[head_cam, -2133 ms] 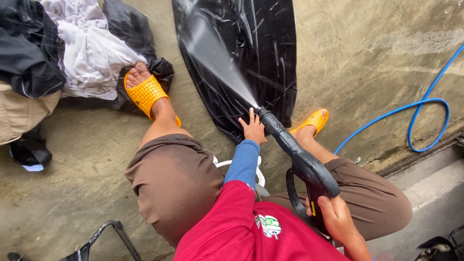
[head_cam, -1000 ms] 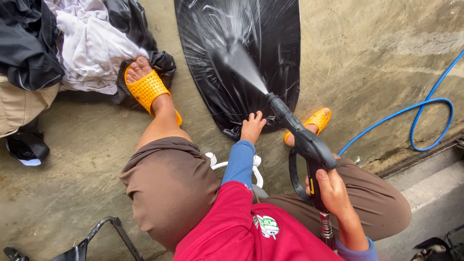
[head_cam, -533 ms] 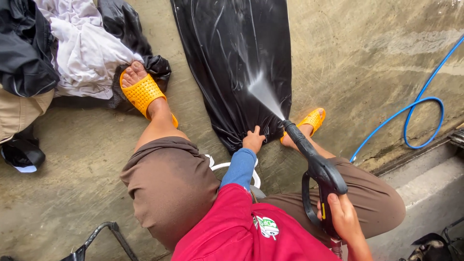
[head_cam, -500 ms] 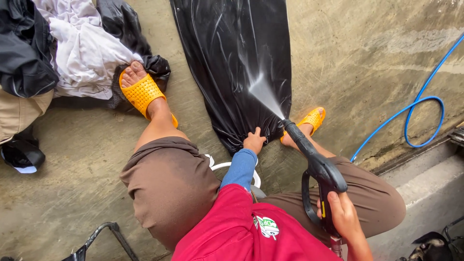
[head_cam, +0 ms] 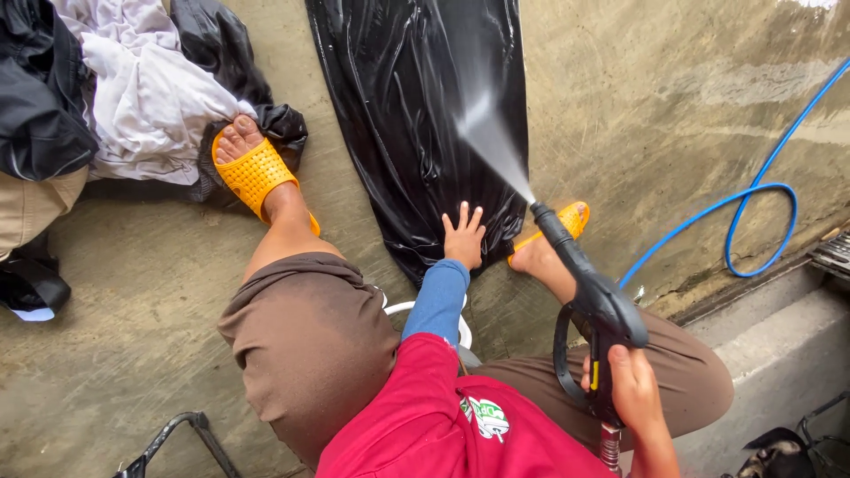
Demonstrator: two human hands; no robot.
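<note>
the right hand (head_cam: 633, 389) keeps a closed grip on the handle of a black spray gun (head_cam: 589, 305); its long axis runs up and left, nozzle aimed at a wet black sheet (head_cam: 416, 106) lying lengthwise on the concrete floor (head_cam: 142, 292). spray fans across the sheet. the left hand (head_cam: 464, 237) lies open, fingers spread, flat on the sheet's near end. a blue hose (head_cam: 753, 212) loops at the right; a pile of clothes (head_cam: 133, 97) sits at the left by an orange sandal (head_cam: 252, 173).
</note>
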